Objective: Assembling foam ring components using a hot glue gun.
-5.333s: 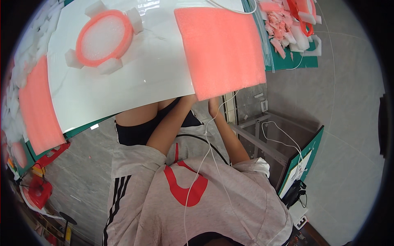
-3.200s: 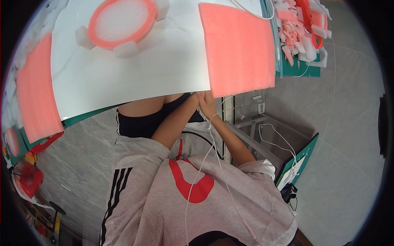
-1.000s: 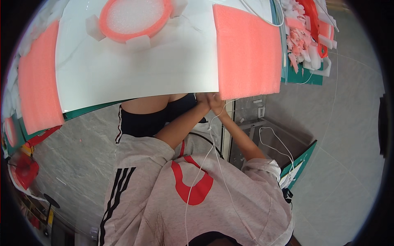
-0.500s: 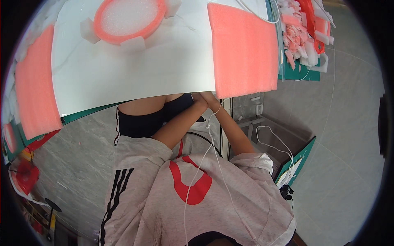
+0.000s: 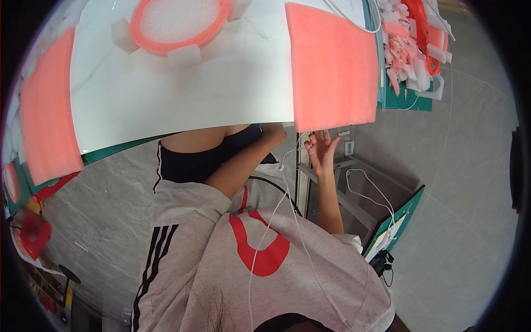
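Note:
My right hand is turned palm up just below the near edge of a pink foam sheet, its fingers apart and nothing in it. To its left, my left hand sits over my lap at the table's near edge. Its fingers are partly hidden there, so I cannot make out whether they hold anything. On the white tabletop lies a round pink foam ring filled with a white foam disc. Small white foam blocks stand against the ring.
Another pink foam sheet covers the table's left end. Pink and white foam scraps are heaped on a green surface at the far right. A white cable hangs down my front. A green-edged board leans at lower right.
My hands were together at the table edge. The right one has come away to the right and opened, while the left has stayed nearly in place.

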`<move>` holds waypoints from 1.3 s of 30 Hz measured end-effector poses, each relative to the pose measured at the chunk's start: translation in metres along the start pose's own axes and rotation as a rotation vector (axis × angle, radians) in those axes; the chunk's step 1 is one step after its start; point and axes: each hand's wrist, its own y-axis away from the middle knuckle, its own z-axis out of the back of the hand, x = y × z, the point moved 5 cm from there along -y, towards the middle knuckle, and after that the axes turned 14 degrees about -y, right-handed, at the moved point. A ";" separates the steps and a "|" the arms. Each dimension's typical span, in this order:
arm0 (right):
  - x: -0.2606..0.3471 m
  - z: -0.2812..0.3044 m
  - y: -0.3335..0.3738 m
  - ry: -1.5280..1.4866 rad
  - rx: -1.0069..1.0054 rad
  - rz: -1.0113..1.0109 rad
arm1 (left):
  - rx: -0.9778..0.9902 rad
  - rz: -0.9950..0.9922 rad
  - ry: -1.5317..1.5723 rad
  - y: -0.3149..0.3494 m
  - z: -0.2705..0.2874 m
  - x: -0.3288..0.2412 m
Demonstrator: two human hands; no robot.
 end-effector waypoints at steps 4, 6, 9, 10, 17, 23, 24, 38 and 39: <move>-0.001 0.004 -0.006 0.448 0.019 -0.079 | 0.049 0.060 0.050 -0.001 -0.007 0.005; -0.005 -0.002 -0.003 0.520 -0.091 -0.087 | 0.121 0.049 0.062 -0.003 -0.009 0.005; -0.011 0.014 -0.001 0.306 -0.022 -0.058 | 0.176 0.090 0.129 -0.003 -0.005 0.006; -0.013 0.021 0.000 0.307 -0.023 -0.057 | 0.188 0.072 0.119 -0.002 -0.003 0.005; -0.021 0.069 0.006 -0.071 -0.096 -0.021 | 0.357 0.013 0.061 0.000 0.008 0.003; -0.029 0.111 0.006 -0.127 -0.089 -0.189 | 0.421 0.036 0.033 0.000 0.008 0.003; -0.031 0.121 0.007 -0.181 -0.140 -0.225 | 0.421 0.035 0.033 0.001 0.009 0.002; -0.008 0.173 0.034 1.077 -0.738 -0.143 | 0.488 0.014 0.032 0.000 -0.001 0.001; -0.004 0.159 0.026 1.179 -0.700 -0.077 | 0.490 0.010 0.031 0.000 -0.004 0.000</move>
